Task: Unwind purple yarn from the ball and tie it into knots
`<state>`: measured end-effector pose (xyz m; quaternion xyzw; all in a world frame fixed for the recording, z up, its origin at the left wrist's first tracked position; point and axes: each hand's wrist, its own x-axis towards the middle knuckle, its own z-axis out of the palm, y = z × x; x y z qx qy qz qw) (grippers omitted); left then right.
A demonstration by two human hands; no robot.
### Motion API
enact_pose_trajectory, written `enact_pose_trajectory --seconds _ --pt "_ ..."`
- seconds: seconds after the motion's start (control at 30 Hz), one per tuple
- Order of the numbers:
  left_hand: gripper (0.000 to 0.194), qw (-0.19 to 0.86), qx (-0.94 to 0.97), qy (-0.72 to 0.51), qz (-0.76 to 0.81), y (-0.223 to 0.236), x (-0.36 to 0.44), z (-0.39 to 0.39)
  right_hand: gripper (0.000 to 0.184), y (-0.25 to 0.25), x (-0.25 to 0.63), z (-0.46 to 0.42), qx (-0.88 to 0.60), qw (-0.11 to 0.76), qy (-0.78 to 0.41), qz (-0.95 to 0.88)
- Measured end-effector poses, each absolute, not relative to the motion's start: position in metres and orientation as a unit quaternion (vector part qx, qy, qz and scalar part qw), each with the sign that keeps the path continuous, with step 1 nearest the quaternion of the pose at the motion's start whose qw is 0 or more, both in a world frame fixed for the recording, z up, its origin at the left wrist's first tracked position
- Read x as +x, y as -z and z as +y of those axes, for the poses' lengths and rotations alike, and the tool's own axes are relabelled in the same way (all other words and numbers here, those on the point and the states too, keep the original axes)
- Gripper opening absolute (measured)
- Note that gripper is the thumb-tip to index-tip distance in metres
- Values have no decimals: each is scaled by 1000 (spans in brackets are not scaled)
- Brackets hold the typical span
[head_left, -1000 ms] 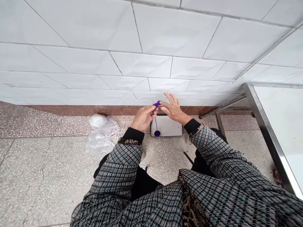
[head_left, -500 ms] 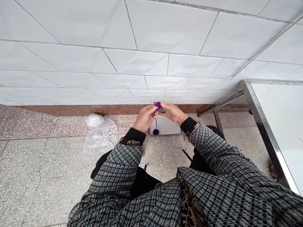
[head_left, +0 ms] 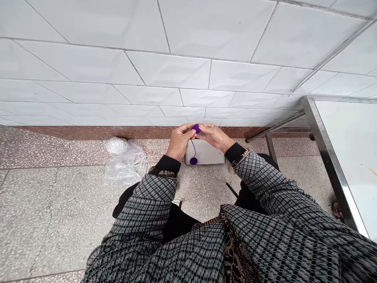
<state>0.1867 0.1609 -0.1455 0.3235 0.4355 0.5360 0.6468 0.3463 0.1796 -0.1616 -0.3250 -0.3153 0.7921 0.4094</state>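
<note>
My left hand and my right hand meet in front of me, fingers pinched together on a small purple crocheted piece. A thin purple yarn strand runs down from it to a small purple ball of yarn. The ball lies in a white box on the floor by the wall, just below my hands. Both arms wear dark checked sleeves.
A clear plastic bag with a ball of white string lies on the speckled floor to the left. A metal-framed table stands at the right. A white tiled wall rises ahead.
My right hand, its fingers spread a second ago, has closed onto the purple piece beside my left hand. Both hands now pinch it together.
</note>
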Motion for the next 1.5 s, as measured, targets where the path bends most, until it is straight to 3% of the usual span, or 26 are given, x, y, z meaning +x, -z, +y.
enact_pose_trajectory --seconds 0.33,0.43,0.53,0.67,0.8,0.9,1.07,1.27,1.4,1.5 --pt "24 639 317 -569 408 142 191 160 50 163 340 178 -300 457 -752 -369" --pt "21 624 316 -574 426 144 190 161 44 162 340 179 -342 464 -721 -385" --pt "16 575 336 -577 473 148 189 163 23 158 342 179 -472 473 -600 -439" --pt "9 519 368 -560 531 155 188 164 32 150 340 176 -490 471 -458 -573" --pt "9 480 409 -536 561 161 189 164 12 148 332 172 -458 431 -587 -510" --pt "7 475 427 -520 568 161 191 162 19 148 329 172 -454 436 -673 -387" --pt "5 468 425 -515 579 161 196 159 25 139 331 170 -467 420 -722 -289" --pt "5 463 465 -475 586 160 193 158 27 127 331 171 -510 406 -700 -291" --pt "10 468 572 -378 558 151 175 159 31 127 342 184 -546 396 -632 -381" --pt "17 441 656 -320 522 146 159 162 30 129 353 191 -573 339 -576 -475"
